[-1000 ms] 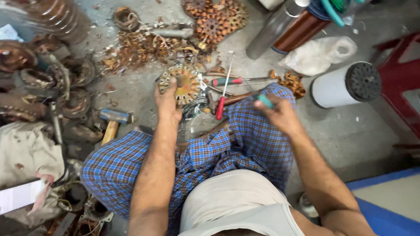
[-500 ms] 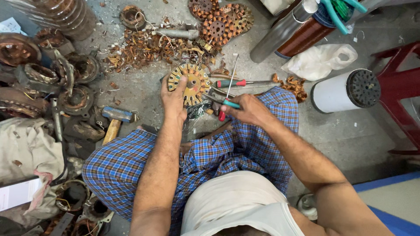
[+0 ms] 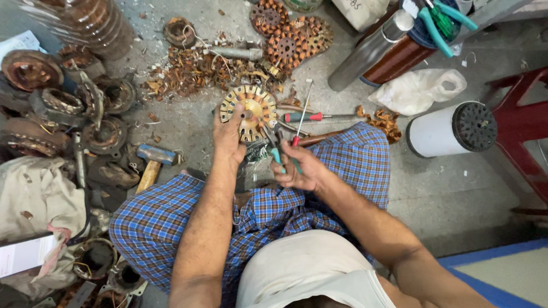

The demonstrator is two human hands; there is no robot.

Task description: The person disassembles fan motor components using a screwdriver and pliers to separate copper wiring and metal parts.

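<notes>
I sit on the floor in a blue checked cloth. My left hand (image 3: 229,134) rests on a round wound stator (image 3: 251,109) with yellow insulation, gripping its near edge. My right hand (image 3: 298,169) is closed on teal-handled pliers (image 3: 275,149), whose jaws point at the stator's near rim. A red-handled screwdriver (image 3: 301,116) and a green and red one (image 3: 311,117) lie just right of the stator.
Scraps of copper wire (image 3: 194,71) and other stators (image 3: 288,34) lie beyond. Old motor parts (image 3: 63,108) crowd the left, with a hammer (image 3: 149,164). A white cylinder (image 3: 448,129), a white bag (image 3: 419,90) and a red stool (image 3: 522,125) are at right.
My right hand has come in from the right with the teal-handled pliers and now holds them at the stator's near rim. My left hand has stayed on the stator.
</notes>
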